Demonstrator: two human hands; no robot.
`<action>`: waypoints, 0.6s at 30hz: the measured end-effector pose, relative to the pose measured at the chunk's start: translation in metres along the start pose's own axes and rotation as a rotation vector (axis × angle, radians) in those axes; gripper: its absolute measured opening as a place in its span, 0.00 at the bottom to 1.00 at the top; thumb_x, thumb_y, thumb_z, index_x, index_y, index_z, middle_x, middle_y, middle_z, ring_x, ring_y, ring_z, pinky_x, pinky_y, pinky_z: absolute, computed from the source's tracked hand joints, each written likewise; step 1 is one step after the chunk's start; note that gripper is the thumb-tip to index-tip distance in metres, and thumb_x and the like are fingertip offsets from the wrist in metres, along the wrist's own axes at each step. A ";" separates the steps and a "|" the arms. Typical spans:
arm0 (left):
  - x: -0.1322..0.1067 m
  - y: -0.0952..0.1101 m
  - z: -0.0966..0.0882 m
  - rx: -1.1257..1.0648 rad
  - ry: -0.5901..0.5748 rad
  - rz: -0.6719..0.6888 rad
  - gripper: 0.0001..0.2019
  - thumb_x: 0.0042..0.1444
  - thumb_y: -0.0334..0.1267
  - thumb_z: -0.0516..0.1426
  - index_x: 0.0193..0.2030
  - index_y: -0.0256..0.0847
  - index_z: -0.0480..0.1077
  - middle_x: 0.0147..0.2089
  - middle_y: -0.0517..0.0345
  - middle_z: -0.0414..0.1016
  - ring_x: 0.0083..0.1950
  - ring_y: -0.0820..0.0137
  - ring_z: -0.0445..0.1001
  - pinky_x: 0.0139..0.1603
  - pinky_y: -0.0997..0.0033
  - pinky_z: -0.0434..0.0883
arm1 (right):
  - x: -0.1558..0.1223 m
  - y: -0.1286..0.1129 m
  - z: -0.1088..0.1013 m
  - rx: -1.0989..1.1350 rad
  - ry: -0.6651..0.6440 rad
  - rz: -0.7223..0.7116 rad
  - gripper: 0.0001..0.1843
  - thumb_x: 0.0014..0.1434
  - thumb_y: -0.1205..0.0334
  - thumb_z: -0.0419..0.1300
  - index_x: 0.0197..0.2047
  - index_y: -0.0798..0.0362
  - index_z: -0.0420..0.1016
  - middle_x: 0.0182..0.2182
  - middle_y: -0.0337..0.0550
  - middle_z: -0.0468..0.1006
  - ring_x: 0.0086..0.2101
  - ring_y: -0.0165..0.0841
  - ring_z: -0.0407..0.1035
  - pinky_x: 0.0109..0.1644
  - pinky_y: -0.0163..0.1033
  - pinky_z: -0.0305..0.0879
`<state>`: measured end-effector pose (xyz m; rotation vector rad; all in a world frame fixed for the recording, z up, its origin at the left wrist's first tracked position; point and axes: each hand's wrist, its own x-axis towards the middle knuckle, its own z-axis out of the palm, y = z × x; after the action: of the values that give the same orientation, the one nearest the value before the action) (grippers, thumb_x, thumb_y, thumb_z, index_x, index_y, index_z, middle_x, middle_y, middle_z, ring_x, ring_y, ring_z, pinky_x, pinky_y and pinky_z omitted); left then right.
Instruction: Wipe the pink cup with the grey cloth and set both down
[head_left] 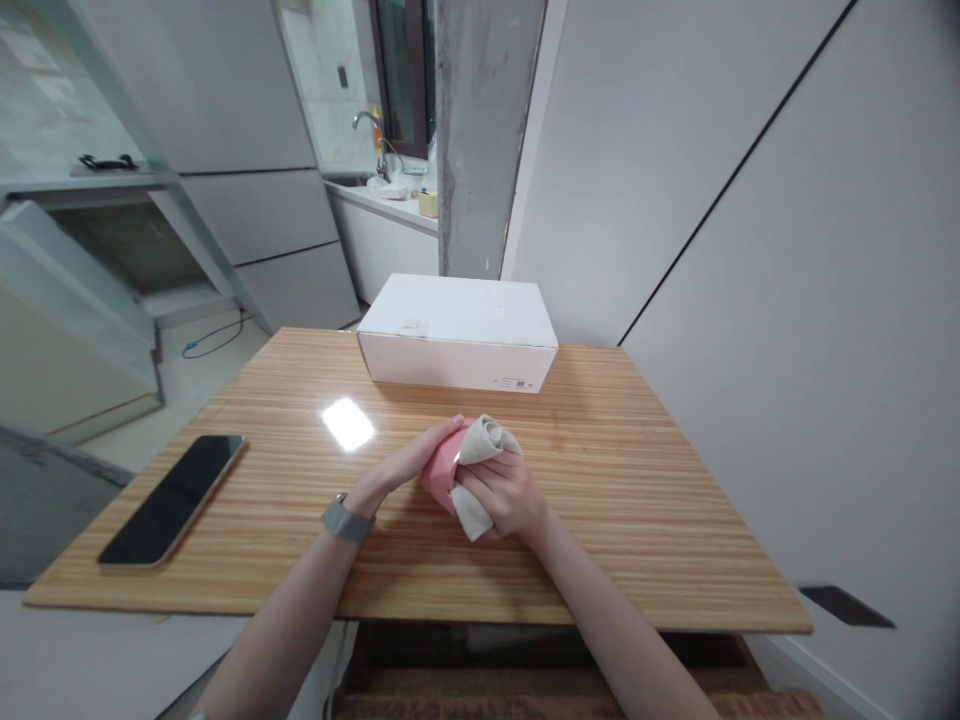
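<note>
Above the middle of the wooden table, my left hand (409, 458) is wrapped round the outer side of a small pink bowl (441, 470), tilted so that its mouth faces right. My right hand (504, 492) is closed on a light grey cloth (480, 440) and presses it into the mouth of the bowl. Folds of the cloth stick out above and below the right fingers. The inside of the bowl is hidden by the cloth and hand, so its exact shape is hard to make out.
A closed white box (459, 345) lies at the table's far edge. A black phone (174, 500) rests at the left on the wooden table (622, 510). A white wall (787, 300) borders the right side. Behind are a sink tap (381, 140) and grey cabinets (262, 215).
</note>
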<state>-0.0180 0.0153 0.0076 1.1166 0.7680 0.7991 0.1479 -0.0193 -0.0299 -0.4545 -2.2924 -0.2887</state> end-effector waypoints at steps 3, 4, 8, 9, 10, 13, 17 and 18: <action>0.004 -0.006 -0.005 0.128 0.060 -0.022 0.18 0.59 0.48 0.51 0.41 0.37 0.75 0.44 0.56 0.79 0.55 0.62 0.69 0.66 0.61 0.52 | -0.002 0.006 -0.001 0.017 -0.002 0.020 0.16 0.57 0.59 0.50 0.44 0.58 0.71 0.33 0.50 0.78 0.37 0.39 0.73 0.45 0.45 0.68; 0.005 -0.009 -0.006 0.140 0.099 -0.012 0.18 0.59 0.48 0.51 0.40 0.36 0.75 0.44 0.56 0.79 0.54 0.62 0.69 0.65 0.60 0.53 | -0.002 0.007 -0.002 0.021 -0.005 0.034 0.16 0.57 0.60 0.50 0.45 0.58 0.71 0.34 0.50 0.79 0.37 0.39 0.73 0.45 0.45 0.68; 0.006 -0.015 -0.004 0.126 0.156 0.068 0.18 0.58 0.48 0.53 0.42 0.36 0.75 0.48 0.54 0.78 0.56 0.59 0.68 0.63 0.59 0.55 | 0.000 0.011 -0.008 0.039 0.019 0.155 0.18 0.57 0.60 0.48 0.47 0.57 0.70 0.38 0.50 0.79 0.40 0.40 0.72 0.49 0.47 0.65; 0.005 -0.015 -0.001 0.098 0.133 0.095 0.19 0.58 0.49 0.53 0.45 0.36 0.74 0.51 0.54 0.76 0.58 0.59 0.66 0.63 0.59 0.55 | 0.000 0.011 -0.009 0.041 0.040 0.204 0.18 0.57 0.60 0.48 0.47 0.56 0.71 0.38 0.50 0.79 0.40 0.41 0.72 0.48 0.47 0.65; 0.004 -0.016 0.001 0.057 0.097 0.116 0.19 0.58 0.49 0.53 0.48 0.37 0.73 0.54 0.53 0.74 0.60 0.58 0.65 0.63 0.59 0.56 | -0.001 0.012 -0.009 0.040 0.066 0.255 0.18 0.57 0.59 0.47 0.46 0.56 0.71 0.37 0.50 0.78 0.39 0.41 0.72 0.46 0.47 0.65; 0.002 -0.016 0.009 -0.101 -0.043 0.150 0.21 0.58 0.48 0.54 0.55 0.39 0.69 0.58 0.52 0.71 0.62 0.58 0.63 0.62 0.60 0.57 | -0.006 0.014 -0.010 0.023 0.158 0.356 0.18 0.57 0.59 0.45 0.42 0.55 0.72 0.32 0.50 0.77 0.33 0.41 0.72 0.41 0.47 0.64; 0.003 -0.019 0.012 -0.251 -0.026 0.101 0.18 0.53 0.45 0.58 0.47 0.37 0.72 0.48 0.52 0.76 0.53 0.61 0.70 0.56 0.65 0.62 | -0.010 0.014 -0.008 -0.048 0.198 0.248 0.19 0.57 0.59 0.47 0.45 0.59 0.72 0.32 0.51 0.78 0.34 0.41 0.73 0.42 0.46 0.66; 0.004 -0.020 0.011 -0.275 0.017 0.079 0.16 0.53 0.46 0.58 0.42 0.36 0.73 0.42 0.54 0.77 0.48 0.64 0.72 0.53 0.66 0.64 | -0.010 0.013 -0.007 -0.071 0.189 0.189 0.19 0.57 0.60 0.48 0.45 0.59 0.72 0.32 0.51 0.79 0.35 0.41 0.73 0.42 0.46 0.66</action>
<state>-0.0038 0.0094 -0.0090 0.8981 0.6098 0.9511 0.1646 -0.0121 -0.0317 -0.6479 -2.0439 -0.3060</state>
